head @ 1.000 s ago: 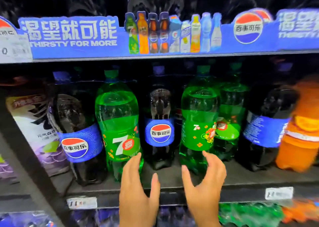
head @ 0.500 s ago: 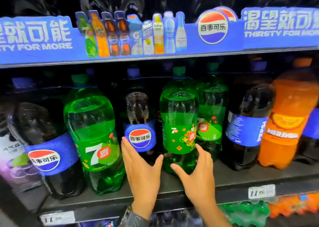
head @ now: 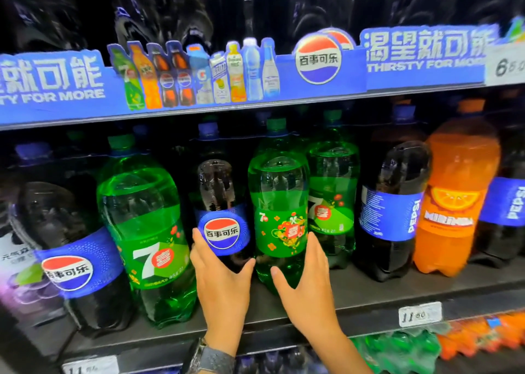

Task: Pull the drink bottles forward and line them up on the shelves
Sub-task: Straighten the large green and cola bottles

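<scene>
**On the middle shelf (head: 369, 294): two set-back bottles, a hand on each**

Behind the front row, near the shelf's centre, stand the two bottles I am after: a dark Pepsi bottle (head: 223, 217) and, touching it on the right, a green 7-Up bottle (head: 279, 217). Both are upright, long axis vertical, caps up under the shelf above.

My left hand (head: 221, 282) is cupped round the Pepsi bottle low down, fingers up its left flank and thumb across the front of its base. My right hand (head: 306, 285) holds the 7-Up bottle the same way, mirrored: fingers up the right flank, thumb on the front. The bottles lie straight ahead of my hands and deeper in, so I judge the pull must come directly toward me, each hand taking its nearer bottle, until they meet the line set by the front Pepsi (head: 71, 260) and front 7-Up (head: 145, 231) at the left.

The held Pepsi label reads 百事可乐 on the red, white and blue globe; the green label shows a 7 and 喜. To the right stand a second 7-Up (head: 332, 197), a bottle lettered PEPSI (head: 392, 211) and an orange MIRINDA (head: 454, 203). The blue header strip (head: 420, 61) says THIRSTY FOR MORE. A price tag (head: 420, 314) seems to read 11.80.
</scene>
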